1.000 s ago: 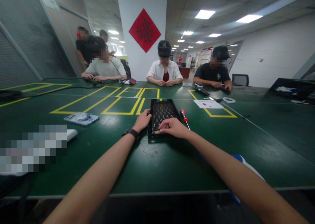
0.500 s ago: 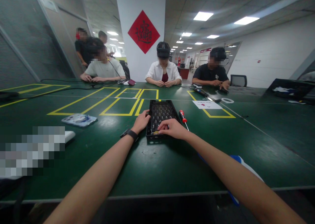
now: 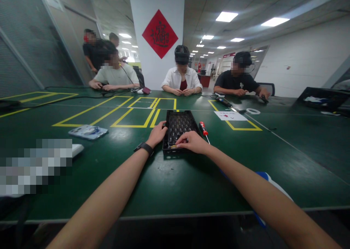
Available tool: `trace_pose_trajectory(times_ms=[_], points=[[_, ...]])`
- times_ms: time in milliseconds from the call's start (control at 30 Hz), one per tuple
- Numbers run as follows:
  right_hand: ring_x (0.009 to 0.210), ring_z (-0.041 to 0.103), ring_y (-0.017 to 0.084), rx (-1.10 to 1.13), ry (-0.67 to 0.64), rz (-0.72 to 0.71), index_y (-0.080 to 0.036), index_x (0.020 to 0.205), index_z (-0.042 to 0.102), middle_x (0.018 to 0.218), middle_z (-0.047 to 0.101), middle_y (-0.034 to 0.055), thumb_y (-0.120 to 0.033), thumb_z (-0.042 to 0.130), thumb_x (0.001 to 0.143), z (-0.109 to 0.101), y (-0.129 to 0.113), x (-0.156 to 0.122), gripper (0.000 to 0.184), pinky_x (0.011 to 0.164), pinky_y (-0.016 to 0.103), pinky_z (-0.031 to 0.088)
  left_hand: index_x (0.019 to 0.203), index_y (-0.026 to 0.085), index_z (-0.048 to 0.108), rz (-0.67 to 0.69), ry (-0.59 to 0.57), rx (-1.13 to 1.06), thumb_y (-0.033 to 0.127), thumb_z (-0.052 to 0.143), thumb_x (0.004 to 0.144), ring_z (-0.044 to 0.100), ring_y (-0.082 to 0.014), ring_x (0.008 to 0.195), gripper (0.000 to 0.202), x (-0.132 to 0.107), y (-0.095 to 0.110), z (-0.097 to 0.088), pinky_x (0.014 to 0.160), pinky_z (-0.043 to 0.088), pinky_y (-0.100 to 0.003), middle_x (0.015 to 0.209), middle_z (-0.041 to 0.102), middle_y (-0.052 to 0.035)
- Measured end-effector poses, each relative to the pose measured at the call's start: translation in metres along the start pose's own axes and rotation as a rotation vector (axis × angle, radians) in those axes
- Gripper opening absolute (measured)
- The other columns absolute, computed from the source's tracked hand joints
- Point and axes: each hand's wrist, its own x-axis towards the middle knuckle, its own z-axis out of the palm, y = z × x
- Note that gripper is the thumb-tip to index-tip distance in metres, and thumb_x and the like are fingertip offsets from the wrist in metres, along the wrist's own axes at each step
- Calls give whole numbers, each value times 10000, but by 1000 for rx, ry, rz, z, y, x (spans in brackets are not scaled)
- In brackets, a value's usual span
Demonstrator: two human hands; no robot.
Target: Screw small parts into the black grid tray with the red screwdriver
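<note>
A shallow black rectangular case [image 3: 194, 124] lies on the green table in front of me, its inside showing rows of small shiny shapes. My left hand [image 3: 158, 133] grips its left wall, thumb over the rim; a dark band circles that wrist. Over the near end of the case, my right hand [image 3: 190, 140] has its fingertips pinched together beside a small yellowish piece [image 3: 173, 146]. Whatever sits between those fingertips is too small to make out. Just right of the case lies a screwdriver [image 3: 203, 128] with a red and black handle.
A phone [image 3: 88, 131] and a pixelated white object [image 3: 35, 168] lie to the left. Beyond the screwdriver are a white paper [image 3: 230, 116] and a white ring [image 3: 253, 111]. Yellow tape marks the table [image 3: 175, 190]. Several people sit or stand across it.
My two hands and the case stay almost in place. Across the table, the right-hand person's hand has shifted to the right with a small dark object.
</note>
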Motion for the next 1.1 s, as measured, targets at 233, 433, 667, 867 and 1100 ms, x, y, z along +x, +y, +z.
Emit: trace_pose_trajectory(times_ms=[233,433,667,867,1100], points=[[689,598,124,-1,-25,-30,-156,846,730,769,706,49,-319,625,745,0,4,1,219,671,229,416,1246,174,490,-3,1,-1,259,421,796,556,-206,1055,463,0,0,0,923,413,-335,1173,599,-80],[674,595,123,-4,-18,-15,-156,839,730,751,705,44,-316,640,733,0,3,1,212,654,225,412,1246,173,489,-10,-6,1,255,421,796,558,-205,1054,463,-1,2,-1,926,411,-333,1173,600,-78],[705,607,127,-2,-22,-26,-157,838,729,784,710,47,-309,626,747,0,2,1,205,669,224,415,1245,177,490,-3,-3,17,255,417,793,553,-210,1061,465,0,0,0,929,408,-341,1175,597,-79],[668,583,119,-12,-5,-26,-153,833,729,757,704,46,-313,638,735,0,3,1,208,655,226,408,1255,179,479,3,-12,11,260,409,794,551,-213,1060,474,0,0,0,925,410,-343,1180,592,-81],[658,574,114,-12,-15,-14,-148,834,727,749,696,46,-308,629,742,-1,1,0,209,648,222,407,1252,174,481,-7,-17,7,259,415,793,558,-209,1038,472,-2,2,-1,914,417,-339,1152,604,-80]])
